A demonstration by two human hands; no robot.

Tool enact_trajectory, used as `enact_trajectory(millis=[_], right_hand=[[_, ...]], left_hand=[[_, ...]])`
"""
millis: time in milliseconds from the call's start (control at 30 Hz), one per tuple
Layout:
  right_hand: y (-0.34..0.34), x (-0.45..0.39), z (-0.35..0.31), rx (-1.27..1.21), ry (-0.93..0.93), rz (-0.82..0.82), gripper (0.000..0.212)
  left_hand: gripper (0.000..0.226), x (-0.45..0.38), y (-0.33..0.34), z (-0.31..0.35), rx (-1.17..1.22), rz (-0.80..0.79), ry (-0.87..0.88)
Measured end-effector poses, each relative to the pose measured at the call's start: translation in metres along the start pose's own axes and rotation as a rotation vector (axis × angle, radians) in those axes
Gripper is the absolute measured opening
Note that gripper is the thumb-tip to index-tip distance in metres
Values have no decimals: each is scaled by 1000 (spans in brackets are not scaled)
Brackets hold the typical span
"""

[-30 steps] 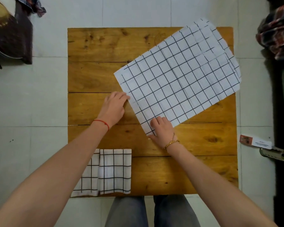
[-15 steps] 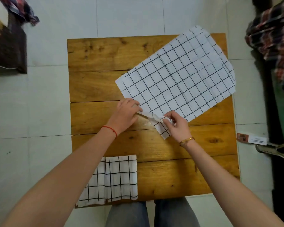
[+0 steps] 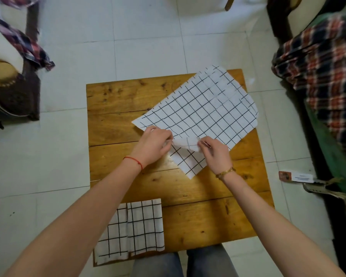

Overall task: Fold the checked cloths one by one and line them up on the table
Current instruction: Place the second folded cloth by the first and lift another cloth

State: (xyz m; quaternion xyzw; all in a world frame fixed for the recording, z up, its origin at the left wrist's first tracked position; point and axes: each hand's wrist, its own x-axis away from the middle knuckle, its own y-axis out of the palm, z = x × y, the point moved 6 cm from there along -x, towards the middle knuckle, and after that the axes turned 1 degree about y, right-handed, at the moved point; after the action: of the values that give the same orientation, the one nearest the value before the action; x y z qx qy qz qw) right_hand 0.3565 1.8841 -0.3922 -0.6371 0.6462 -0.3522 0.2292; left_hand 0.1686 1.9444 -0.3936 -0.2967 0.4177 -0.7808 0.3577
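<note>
1. Lifting the near edge of a flat stack of checked cloths (image 3: 200, 108), a person works at a small wooden table (image 3: 112, 108), seen from above. The stack lies askew across the far right part of the table, its far corner hanging over the edge, probably so that single sheets can be peeled off from the near side.
2. The left hand (image 3: 154, 142) has its fingers curled, pinching the raised edge of the top cloth at its left end.
3. The right hand (image 3: 214, 151) pinches the same raised edge between thumb and fingertips, just right of the left hand. Between the hands the edge curls up in a small arch, apart from the sheet below, whose near corner lies flat on the wood.
4. My reading is that the top cloth is being separated from the stack before folding.
5. Two folded cloths (image 3: 136, 228) already lie side by side at the near left corner of the table, touching each other, starting the row.
6. Plaid fabric (image 3: 324, 62) lies on furniture at the right, and a small box (image 3: 295, 175) sits on the tiled floor.
</note>
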Motion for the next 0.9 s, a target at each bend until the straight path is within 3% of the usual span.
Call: enact_trajectory(millis=[467, 900], right_hand=[[-138, -20, -65, -140, -88, -36, 29], [-244, -10, -109, -117, -197, 73, 44]], left_hand=[[6, 21, -116, 54, 9, 158, -55], [12, 67, -227, 108, -261, 404, 39]])
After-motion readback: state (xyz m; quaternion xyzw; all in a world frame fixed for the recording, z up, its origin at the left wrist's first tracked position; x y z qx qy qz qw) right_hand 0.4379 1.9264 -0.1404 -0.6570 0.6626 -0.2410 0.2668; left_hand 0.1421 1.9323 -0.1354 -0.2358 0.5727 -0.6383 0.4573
